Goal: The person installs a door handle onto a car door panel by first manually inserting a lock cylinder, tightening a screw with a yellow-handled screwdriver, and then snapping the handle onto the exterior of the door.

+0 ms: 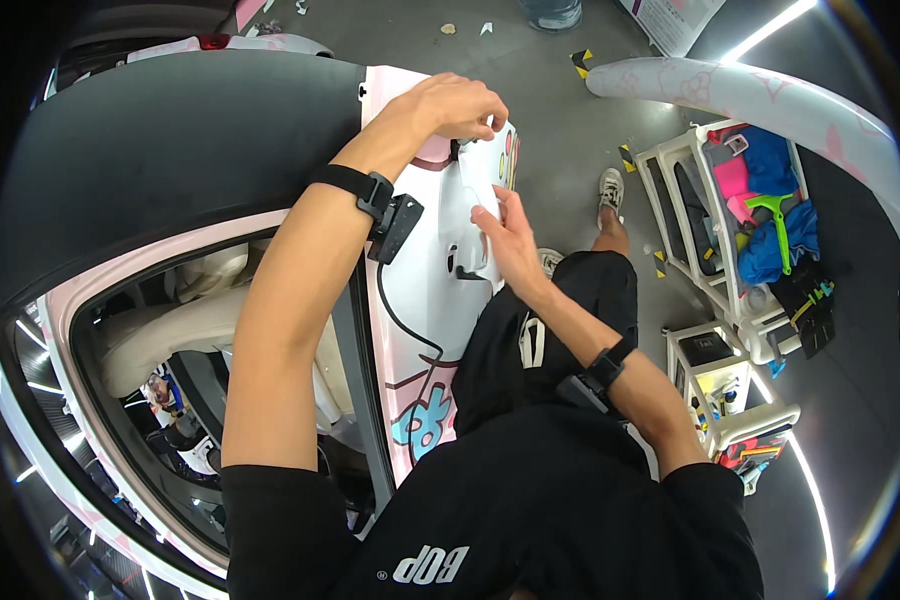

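A car door (415,290) wrapped in white and pink patterned film stands in front of me, its side window to the left. Over its far part my left hand (460,106) has its fingers curled down; what they hold, if anything, is hidden. Nearer to me, my right hand (510,240) is closed, thumb and fingers around the edge of a glossy white piece (475,175). Whether that piece is film or the door handle I cannot tell. Dark openings (452,258) show in the door beside it. Each wrist wears a black strap with a small box.
White carts (675,160) with cloths, a green scraper (776,225) and tools stand at the right. A patterned car panel (730,85) curves in at the upper right. A bucket (552,14) and scraps lie on the grey floor (560,120). A black cable (395,315) runs down the door.
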`<state>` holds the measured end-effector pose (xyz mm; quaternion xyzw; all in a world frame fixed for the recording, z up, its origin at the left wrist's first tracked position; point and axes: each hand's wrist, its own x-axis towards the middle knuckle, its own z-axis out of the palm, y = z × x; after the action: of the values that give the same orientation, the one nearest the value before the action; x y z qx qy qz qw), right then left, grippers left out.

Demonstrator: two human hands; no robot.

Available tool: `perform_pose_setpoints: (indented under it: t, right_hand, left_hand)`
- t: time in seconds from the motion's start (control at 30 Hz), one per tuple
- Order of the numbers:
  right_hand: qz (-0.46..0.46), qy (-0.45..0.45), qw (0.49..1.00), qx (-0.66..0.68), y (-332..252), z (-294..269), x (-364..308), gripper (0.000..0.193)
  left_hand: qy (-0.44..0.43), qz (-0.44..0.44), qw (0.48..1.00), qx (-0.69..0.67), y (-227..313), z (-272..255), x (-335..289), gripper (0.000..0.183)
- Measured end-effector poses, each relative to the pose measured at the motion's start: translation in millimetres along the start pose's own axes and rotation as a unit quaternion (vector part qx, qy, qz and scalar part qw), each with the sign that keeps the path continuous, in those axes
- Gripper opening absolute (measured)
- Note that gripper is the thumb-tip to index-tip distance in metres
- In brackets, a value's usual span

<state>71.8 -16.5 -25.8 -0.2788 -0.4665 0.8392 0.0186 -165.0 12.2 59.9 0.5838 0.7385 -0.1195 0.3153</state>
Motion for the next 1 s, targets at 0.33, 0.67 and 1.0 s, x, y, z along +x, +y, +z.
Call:
perform_pose_setpoints:
  t: [0.33, 0.67, 1.0]
  right_hand:
    - [0.142, -0.117, 0.966, 0.181, -93.5, -93.2, -47.0, 0.041]
    - [0.128, -0.267, 0.909, 0.294, -85.3, -123.0, -72.3, 0.071]
    - [0.127, -0.055, 0.989, 0.058, -70.8, -82.7, -44.5, 0.046]
  left_hand:
    - [-0.002, 0.026, 0.998, 0.063, -0.8, 6.3, -1.4, 0.026]
    - [-0.020, 0.062, 0.990, 0.128, 0.7, -1.0, -3.9, 0.022]
    - [-0.027, 0.028, 0.993, 0.111, 4.5, -0.9, -3.3, 0.022]
